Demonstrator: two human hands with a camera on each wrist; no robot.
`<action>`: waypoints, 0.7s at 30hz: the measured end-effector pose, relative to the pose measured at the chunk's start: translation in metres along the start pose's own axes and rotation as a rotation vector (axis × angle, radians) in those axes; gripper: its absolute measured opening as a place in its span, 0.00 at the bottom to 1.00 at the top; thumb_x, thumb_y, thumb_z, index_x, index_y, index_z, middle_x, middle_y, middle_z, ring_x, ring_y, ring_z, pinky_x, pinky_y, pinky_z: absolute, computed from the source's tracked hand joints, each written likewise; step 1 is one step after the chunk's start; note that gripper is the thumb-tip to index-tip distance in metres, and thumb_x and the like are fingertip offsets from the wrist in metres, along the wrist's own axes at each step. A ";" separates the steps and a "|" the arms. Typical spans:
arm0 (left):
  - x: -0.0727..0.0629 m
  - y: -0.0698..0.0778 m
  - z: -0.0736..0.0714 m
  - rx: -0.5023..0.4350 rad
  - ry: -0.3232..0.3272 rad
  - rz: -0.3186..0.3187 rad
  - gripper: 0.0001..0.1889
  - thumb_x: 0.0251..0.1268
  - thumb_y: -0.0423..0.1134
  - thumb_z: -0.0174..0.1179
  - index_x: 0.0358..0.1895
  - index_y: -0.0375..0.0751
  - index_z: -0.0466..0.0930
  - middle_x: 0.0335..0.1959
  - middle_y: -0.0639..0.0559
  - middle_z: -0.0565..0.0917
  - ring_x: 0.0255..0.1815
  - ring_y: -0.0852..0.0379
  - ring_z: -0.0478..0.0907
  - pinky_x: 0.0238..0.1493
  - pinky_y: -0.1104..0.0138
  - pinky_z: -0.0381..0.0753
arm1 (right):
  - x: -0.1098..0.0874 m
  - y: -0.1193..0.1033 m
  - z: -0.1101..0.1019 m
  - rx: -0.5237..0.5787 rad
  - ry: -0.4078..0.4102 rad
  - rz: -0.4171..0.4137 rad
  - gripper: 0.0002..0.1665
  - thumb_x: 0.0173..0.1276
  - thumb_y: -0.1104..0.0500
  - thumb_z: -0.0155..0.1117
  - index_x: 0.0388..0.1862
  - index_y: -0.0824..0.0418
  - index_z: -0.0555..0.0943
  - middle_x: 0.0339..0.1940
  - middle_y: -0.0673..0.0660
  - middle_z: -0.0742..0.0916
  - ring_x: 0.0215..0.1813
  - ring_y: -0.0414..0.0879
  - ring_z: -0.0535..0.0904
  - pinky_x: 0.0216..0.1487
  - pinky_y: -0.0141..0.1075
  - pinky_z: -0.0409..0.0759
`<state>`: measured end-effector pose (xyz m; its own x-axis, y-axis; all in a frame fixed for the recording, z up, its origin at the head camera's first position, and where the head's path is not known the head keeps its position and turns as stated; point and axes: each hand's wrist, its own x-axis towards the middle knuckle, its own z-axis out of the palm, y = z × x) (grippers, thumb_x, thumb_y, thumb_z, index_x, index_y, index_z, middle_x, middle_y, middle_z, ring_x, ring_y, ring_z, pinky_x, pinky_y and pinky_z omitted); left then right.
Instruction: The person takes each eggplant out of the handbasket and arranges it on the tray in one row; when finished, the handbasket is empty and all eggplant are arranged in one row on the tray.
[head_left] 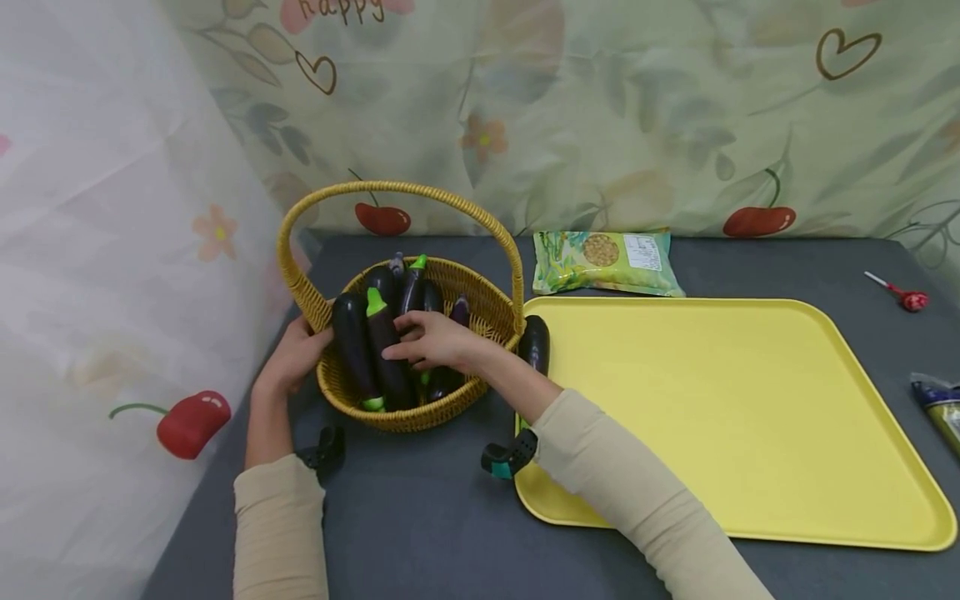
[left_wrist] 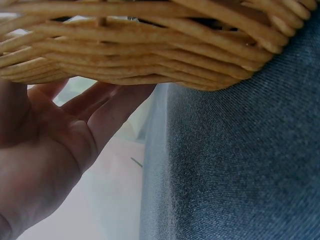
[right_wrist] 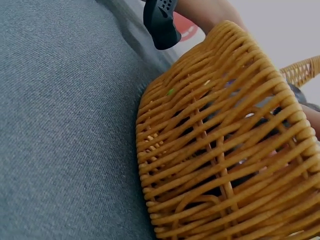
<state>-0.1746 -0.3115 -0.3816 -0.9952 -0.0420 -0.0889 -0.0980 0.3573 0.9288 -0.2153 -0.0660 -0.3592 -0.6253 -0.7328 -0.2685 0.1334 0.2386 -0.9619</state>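
A yellow wicker basket with a tall arched handle holds several dark eggplants, some with green ends. My left hand holds the basket's left rim beside the handle's foot. In the left wrist view, its fingers lie against the outside of the weave. My right hand reaches over the right side into the basket. Its thumb and fingers are spread, their tips at an eggplant with a green top. In the right wrist view, the basket wall hides most of this hand.
One more eggplant lies between the basket and a large yellow tray, partly under my right forearm. Behind the tray is a green packet. A red lollipop and another packet lie at the far right.
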 end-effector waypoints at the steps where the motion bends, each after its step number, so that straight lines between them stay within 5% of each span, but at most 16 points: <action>1: 0.000 0.001 0.000 -0.006 -0.006 0.001 0.28 0.73 0.38 0.46 0.72 0.31 0.54 0.63 0.33 0.64 0.59 0.43 0.65 0.59 0.51 0.66 | -0.001 0.000 -0.001 0.011 0.014 -0.010 0.35 0.68 0.59 0.64 0.71 0.60 0.63 0.58 0.60 0.76 0.55 0.52 0.75 0.50 0.42 0.77; 9: 0.001 0.002 0.001 0.024 -0.001 -0.001 0.31 0.74 0.47 0.49 0.74 0.37 0.55 0.65 0.36 0.64 0.57 0.48 0.66 0.51 0.65 0.69 | -0.008 -0.006 -0.011 0.107 0.051 -0.037 0.35 0.70 0.59 0.62 0.72 0.58 0.61 0.60 0.61 0.73 0.58 0.53 0.73 0.48 0.44 0.79; 17: -0.001 0.006 0.003 0.035 0.009 0.001 0.35 0.73 0.56 0.46 0.73 0.35 0.55 0.66 0.33 0.62 0.63 0.42 0.63 0.61 0.52 0.63 | -0.012 -0.006 -0.017 0.142 0.045 -0.024 0.34 0.70 0.58 0.61 0.72 0.58 0.61 0.59 0.61 0.72 0.57 0.52 0.75 0.47 0.44 0.79; 21: -0.001 0.007 0.003 0.033 0.020 -0.015 0.38 0.71 0.61 0.44 0.73 0.35 0.56 0.65 0.34 0.64 0.62 0.45 0.64 0.60 0.56 0.64 | -0.013 -0.006 -0.018 0.151 0.045 -0.024 0.34 0.70 0.58 0.61 0.72 0.58 0.61 0.60 0.61 0.73 0.57 0.52 0.75 0.46 0.44 0.79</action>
<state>-0.1747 -0.3060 -0.3758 -0.9933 -0.0658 -0.0954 -0.1135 0.3872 0.9150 -0.2222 -0.0462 -0.3495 -0.6629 -0.7070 -0.2464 0.2305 0.1204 -0.9656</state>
